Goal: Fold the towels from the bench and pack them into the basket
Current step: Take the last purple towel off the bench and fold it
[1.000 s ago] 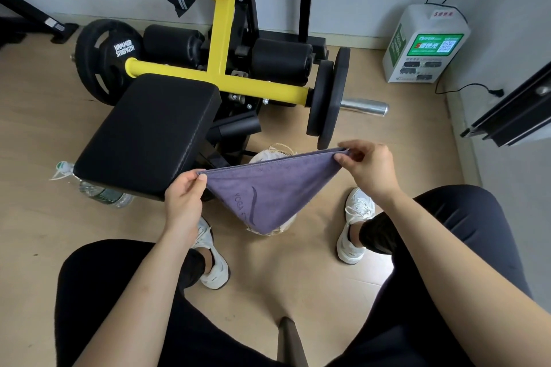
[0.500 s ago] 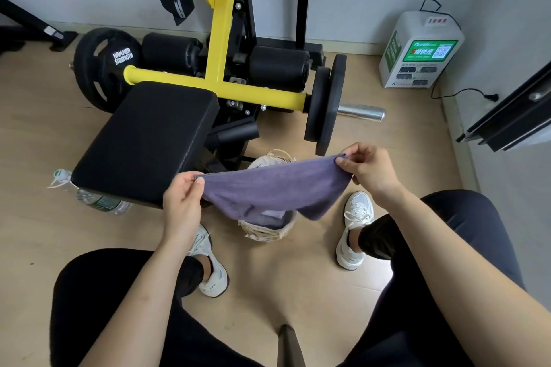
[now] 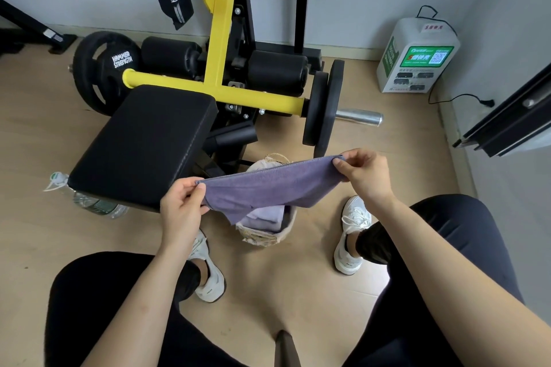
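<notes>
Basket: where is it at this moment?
In the head view, the basket stands on the floor at centre, right of the bench pad, partly hidden behind the held purple towel.

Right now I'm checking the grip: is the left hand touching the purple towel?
Touching. Head view shows the left hand pinching the purple towel at its corner.
</notes>
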